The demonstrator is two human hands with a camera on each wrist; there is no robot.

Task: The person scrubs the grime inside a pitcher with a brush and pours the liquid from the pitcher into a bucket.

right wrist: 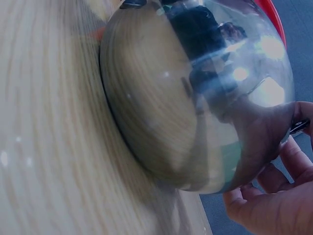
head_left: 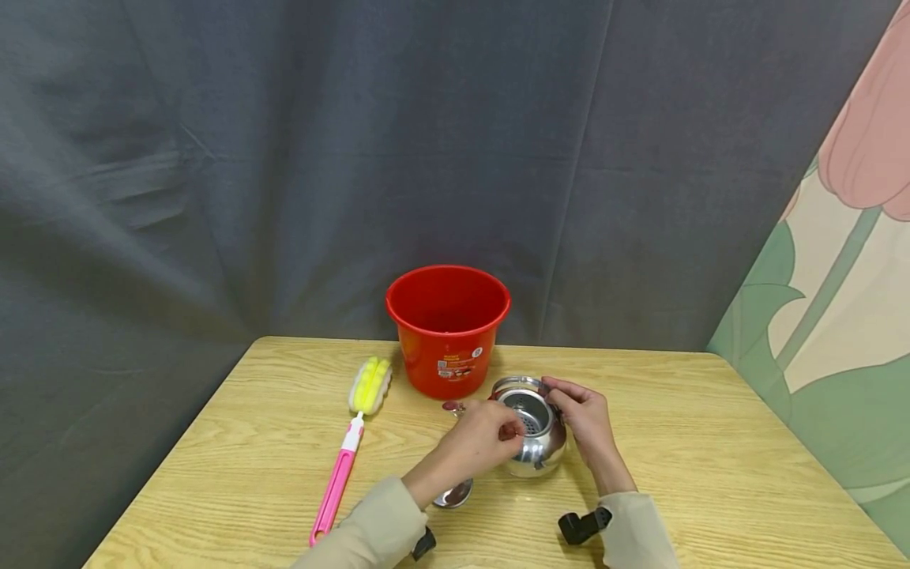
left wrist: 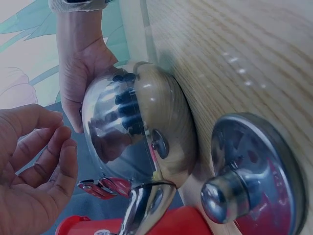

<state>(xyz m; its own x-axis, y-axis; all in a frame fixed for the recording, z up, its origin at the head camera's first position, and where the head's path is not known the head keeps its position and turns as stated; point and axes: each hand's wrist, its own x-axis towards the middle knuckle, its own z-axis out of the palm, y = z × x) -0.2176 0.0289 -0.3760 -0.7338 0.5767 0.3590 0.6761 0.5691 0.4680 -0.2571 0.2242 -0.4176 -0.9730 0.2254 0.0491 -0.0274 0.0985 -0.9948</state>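
A round shiny metal teapot stands on the table, its perforated strainer seated in the uncovered mouth. At the pot's right side, my right hand grips it near the handle joint; in the right wrist view the fingers curve against the pot. Over the mouth hovers my left hand, fingers bent and thumb close to them. In the left wrist view that hand holds nothing and is apart from the pot. The metal lid with its knob lies beside the pot, partly behind my left wrist.
A red bucket stands at the back of the table, just behind the pot. Left of it lies a sponge brush with a pink handle and yellow-white head. A grey curtain hangs behind the table.
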